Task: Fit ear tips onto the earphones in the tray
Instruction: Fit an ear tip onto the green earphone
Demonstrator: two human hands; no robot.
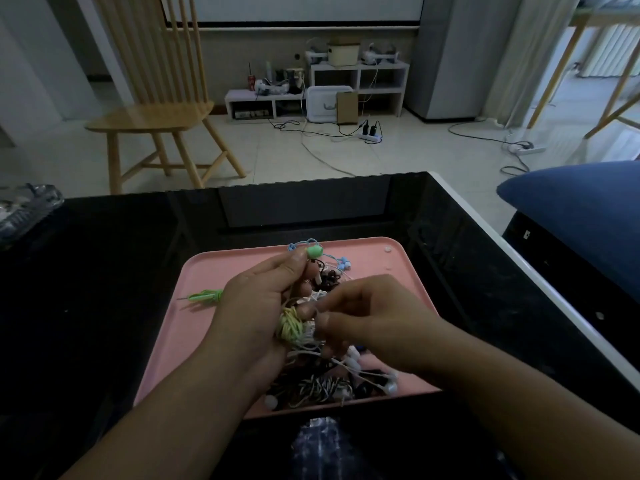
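Note:
A pink tray point(408, 271) lies on the black table and holds a tangle of earphones in white, black, blue and striped cords. My left hand point(263, 299) hovers over the tray and pinches a green earphone point(315, 251) between thumb and fingertips, with a yellow-green cord bundle point(291, 325) against its palm. My right hand point(367, 313) is just to the right, fingers curled, pinching something small at the cord bundle; what it pinches is hidden. White earbuds point(389, 386) lie at the tray's near right. One loose white ear tip point(388, 250) sits in the far right corner.
A green cord point(204, 295) sticks out over the tray's left rim. The glossy black table point(104, 271) has a white edge on the right. A clear plastic thing point(24, 209) sits far left. A wooden chair point(156, 112) stands beyond; a blue cushion point(581, 209) lies right.

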